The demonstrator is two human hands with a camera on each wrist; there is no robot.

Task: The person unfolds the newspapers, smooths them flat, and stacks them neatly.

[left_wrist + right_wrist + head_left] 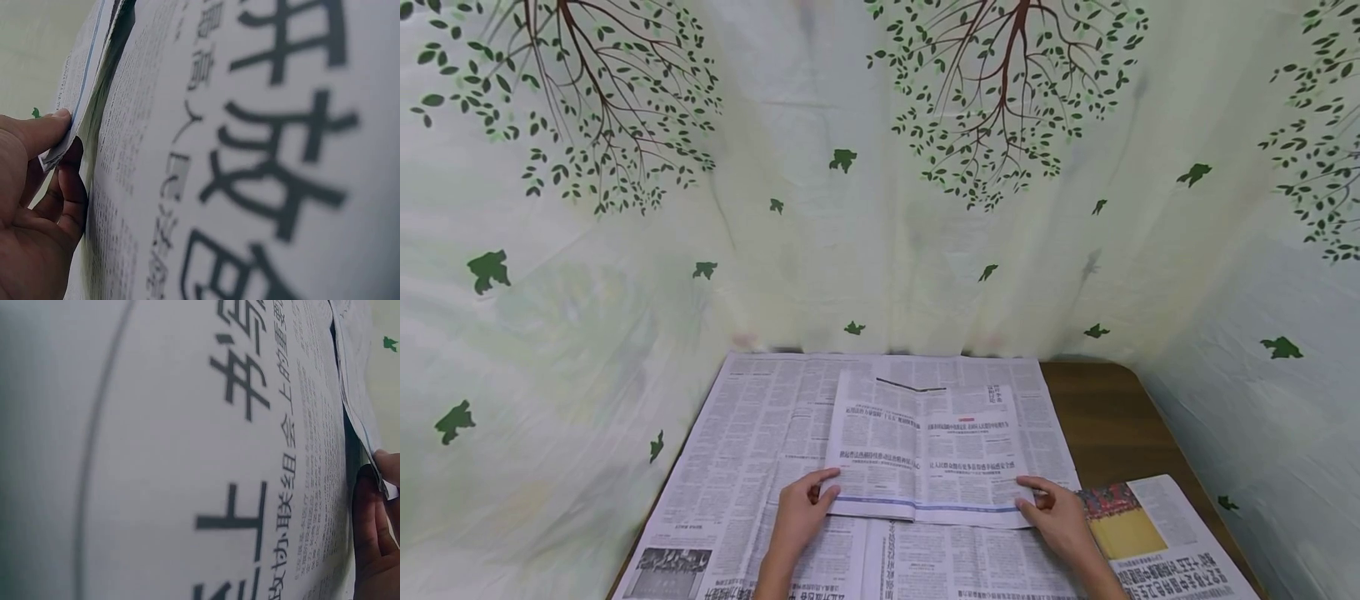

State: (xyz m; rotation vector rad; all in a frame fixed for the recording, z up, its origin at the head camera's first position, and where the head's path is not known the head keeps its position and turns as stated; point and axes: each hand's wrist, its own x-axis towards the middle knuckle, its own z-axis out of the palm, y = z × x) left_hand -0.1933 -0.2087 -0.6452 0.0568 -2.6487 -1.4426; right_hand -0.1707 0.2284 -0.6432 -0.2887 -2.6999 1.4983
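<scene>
Hands [800,514] [1062,521] pinch folded newspaper's [966,450] side edges, short of the backdrop [910,250].

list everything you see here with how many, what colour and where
held newspaper: one, white with black print and a blue line, between the hands
spread newspaper: sheet count unclear, white with black print, under the held newspaper
grey photo: one, grey, near left of the spread newspaper
side newspaper: one, white with a red-and-yellow picture, near right of the table
table: one, dark brown, under the newspapers
backdrop: pale green-white, printed with trees and small dark green shapes, behind and at both sides
left hand: one, bare, pinching the held newspaper's near left corner
right hand: one, bare, pinching its near right corner
</scene>
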